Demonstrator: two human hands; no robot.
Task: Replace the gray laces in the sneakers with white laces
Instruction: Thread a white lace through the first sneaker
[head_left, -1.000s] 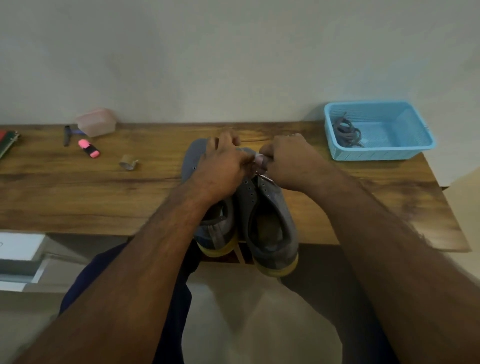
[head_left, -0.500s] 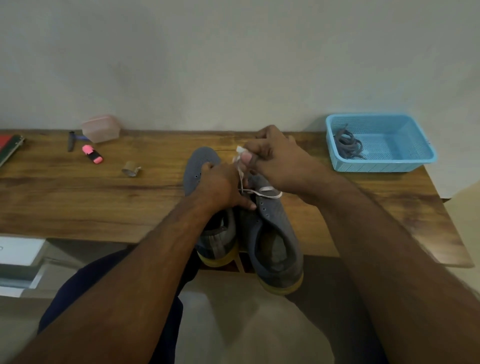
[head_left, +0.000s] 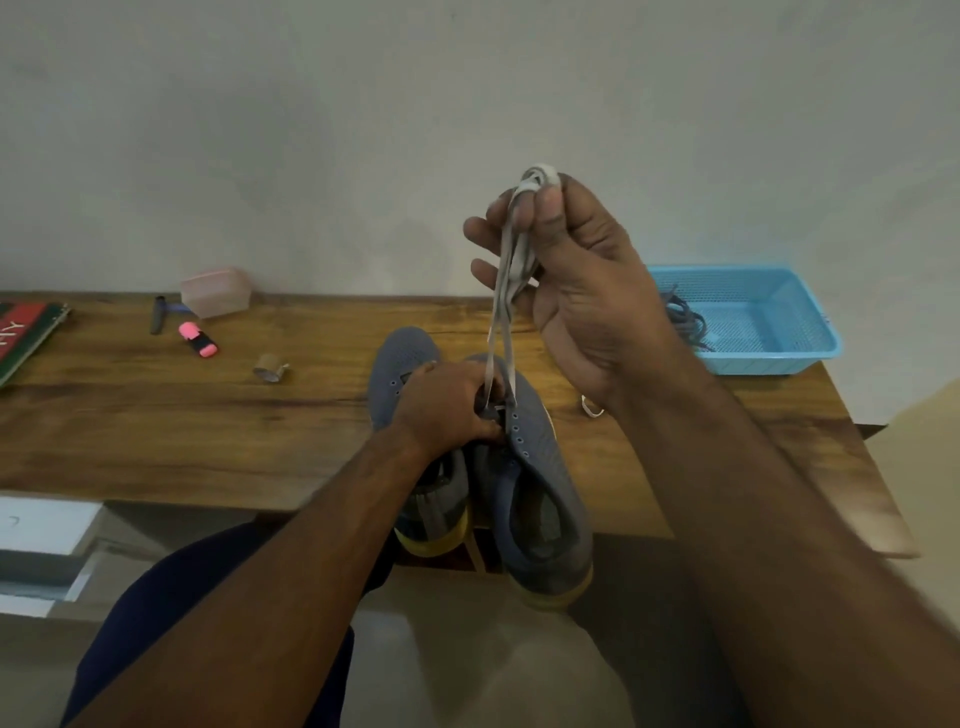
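The white lace (head_left: 503, 306) runs as two strands from the front eyelets of the right-hand sneaker (head_left: 535, 467) up to the right hand (head_left: 582, 280), which is raised above the surface (head_left: 156, 415) and pinches the gathered ends between thumb and curled fingers. The lace looks light, soft and limp, so it probably handles best when gripped near its stiff tips and kept taut. The left hand (head_left: 447, 405) grips the sneaker at its eyelet rows, holding it down. This sneaker seems light and its upper bends easily, so that steadying hold looks needed.

There are two gray sneakers side by side, heels over the near edge; the left-hand sneaker (head_left: 400, 374) has no lace that I can see. One bundle of gray laces (head_left: 685, 319) lies in the one blue basket (head_left: 769, 358). Further left are one pink marker (head_left: 197, 340), one pink box (head_left: 215, 291) and one small roll (head_left: 270, 368).
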